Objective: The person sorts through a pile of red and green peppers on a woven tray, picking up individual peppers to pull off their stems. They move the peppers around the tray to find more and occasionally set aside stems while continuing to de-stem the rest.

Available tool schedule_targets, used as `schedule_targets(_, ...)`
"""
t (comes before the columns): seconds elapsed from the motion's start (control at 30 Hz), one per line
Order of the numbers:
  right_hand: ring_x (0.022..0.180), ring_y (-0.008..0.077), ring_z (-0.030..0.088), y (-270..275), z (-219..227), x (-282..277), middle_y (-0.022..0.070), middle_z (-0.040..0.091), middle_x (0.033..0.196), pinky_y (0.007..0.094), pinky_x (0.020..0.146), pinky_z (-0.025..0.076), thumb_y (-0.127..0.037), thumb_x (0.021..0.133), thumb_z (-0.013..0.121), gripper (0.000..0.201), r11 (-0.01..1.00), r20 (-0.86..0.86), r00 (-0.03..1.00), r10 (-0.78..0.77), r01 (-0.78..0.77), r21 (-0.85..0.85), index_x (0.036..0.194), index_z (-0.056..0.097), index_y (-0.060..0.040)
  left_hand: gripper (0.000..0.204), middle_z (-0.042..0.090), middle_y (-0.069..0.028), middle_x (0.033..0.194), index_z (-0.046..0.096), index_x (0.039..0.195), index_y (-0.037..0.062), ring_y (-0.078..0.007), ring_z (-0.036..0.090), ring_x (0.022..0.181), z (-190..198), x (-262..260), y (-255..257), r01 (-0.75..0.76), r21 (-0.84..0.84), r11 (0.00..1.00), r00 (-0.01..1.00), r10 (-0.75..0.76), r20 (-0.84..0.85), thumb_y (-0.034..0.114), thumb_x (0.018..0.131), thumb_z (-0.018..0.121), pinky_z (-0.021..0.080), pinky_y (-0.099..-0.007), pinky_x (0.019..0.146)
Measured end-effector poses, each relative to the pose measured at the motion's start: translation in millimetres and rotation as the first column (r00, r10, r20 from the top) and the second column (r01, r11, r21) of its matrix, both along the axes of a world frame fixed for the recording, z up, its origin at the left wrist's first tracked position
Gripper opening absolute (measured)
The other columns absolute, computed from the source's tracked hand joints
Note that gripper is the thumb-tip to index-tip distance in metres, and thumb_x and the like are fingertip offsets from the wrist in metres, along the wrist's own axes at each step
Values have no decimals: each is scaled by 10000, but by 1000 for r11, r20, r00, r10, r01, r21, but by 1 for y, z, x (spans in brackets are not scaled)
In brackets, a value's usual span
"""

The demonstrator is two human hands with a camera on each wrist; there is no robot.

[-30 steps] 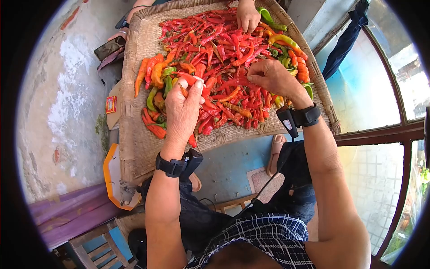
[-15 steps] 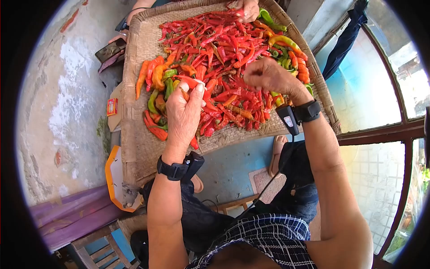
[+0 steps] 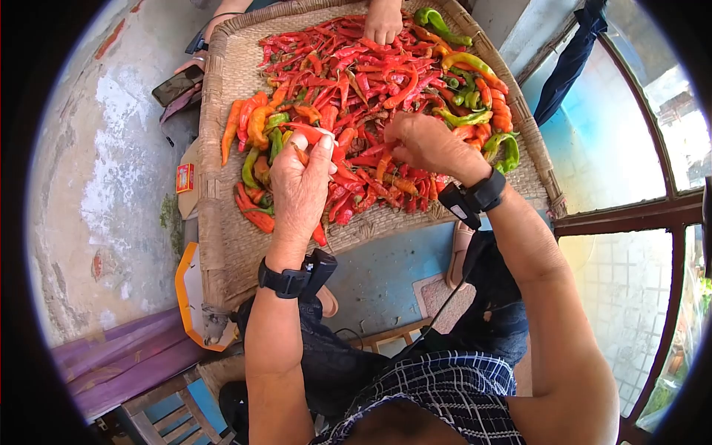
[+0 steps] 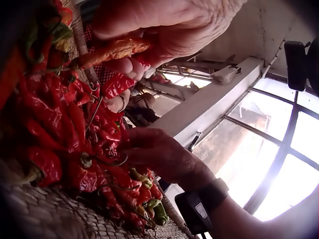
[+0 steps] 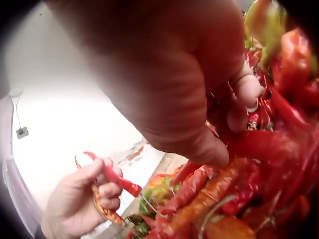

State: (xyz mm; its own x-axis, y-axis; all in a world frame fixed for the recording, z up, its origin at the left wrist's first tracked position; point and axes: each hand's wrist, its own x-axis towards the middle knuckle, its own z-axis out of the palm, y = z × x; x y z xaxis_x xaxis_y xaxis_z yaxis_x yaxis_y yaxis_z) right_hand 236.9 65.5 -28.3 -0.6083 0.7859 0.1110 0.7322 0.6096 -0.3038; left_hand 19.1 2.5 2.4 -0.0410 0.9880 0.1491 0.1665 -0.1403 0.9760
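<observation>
My left hand [image 3: 300,178] holds a red chili pepper [image 5: 115,178] and a shrivelled orange chili pepper [image 4: 112,51] between its thumb and fingers, above the near left of the pile. My right hand [image 3: 434,144] is low over the middle of the heap of red chili peppers [image 3: 334,70], its fingers bent down among them. In the right wrist view a blurred red pepper [image 5: 256,144] lies between its thumb and fingers; I cannot tell whether they grip it. All this lies on a large woven tray [image 3: 222,256].
Another person's hand [image 3: 383,21] reaches into the far side of the pile; their other hand holds a phone [image 3: 178,85]. Green peppers [image 3: 508,152] lie along the tray's right side. A matchbox [image 3: 185,178] is left of the tray; a window [image 3: 619,178] stands at right.
My right hand has moved left across the heap, uncovering green peppers at right. The other person's hand lifted back, then came down further left. My left hand keeps its peppers in place.
</observation>
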Motion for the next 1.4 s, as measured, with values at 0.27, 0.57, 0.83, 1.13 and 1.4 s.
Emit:
schedule_targets(0.27, 626, 99, 607, 14, 38, 25, 63, 647, 744, 270, 559, 492, -299, 859, 661, 357, 830, -475, 833, -284, -34, -557, 1037, 630, 8, 196, 570, 0, 689, 590, 901, 17, -57, 517, 590, 0, -2, 0, -19, 4, 1000, 1000, 19, 9, 207, 942, 564, 431, -221, 551)
schedule_targets(0.57, 834, 320, 606, 1, -14, -6, 164, 590, 890, 369, 711, 511, -113, 771, 676, 195, 983, -274, 948, 164, -134, 124, 947, 632, -42, 196, 580, -4, 709, 589, 906, 16, -60, 522, 597, 0, -2, 3, -31, 12, 999, 999, 31, -27, 207, 942, 566, 435, -222, 553)
schedule_targets(0.83, 789, 323, 589, 2, -12, -9, 134, 556, 859, 381, 673, 503, -96, 786, 647, 107, 979, -130, 978, 163, -144, 145, 826, 573, -29, 171, 593, -5, 744, 582, 942, 23, -54, 522, 597, 3, -7, 5, -44, 30, 999, 998, 42, 41, 191, 949, 550, 432, -208, 537)
schedule_targets(1.13, 567, 148, 607, 50, 14, 1, 106, 626, 669, 317, 545, 484, -208, 847, 659, 233, 933, -817, 450, -360, 189, -306, 936, 596, -1, 154, 609, -20, 781, 587, 955, 30, -52, 520, 595, 1, -14, 11, -102, 4, 995, 985, 101, 141, 179, 949, 545, 428, -201, 522)
schedule_targets(1.4, 847, 299, 611, 2, -21, -68, 133, 582, 881, 386, 715, 518, -83, 758, 643, 337, 957, -51, 991, 127, -109, 270, 1094, 624, -87, 174, 565, -13, 678, 583, 910, 31, -59, 500, 564, 5, -17, 18, -240, 126, 963, 947, 204, 246, 190, 961, 533, 426, -208, 535)
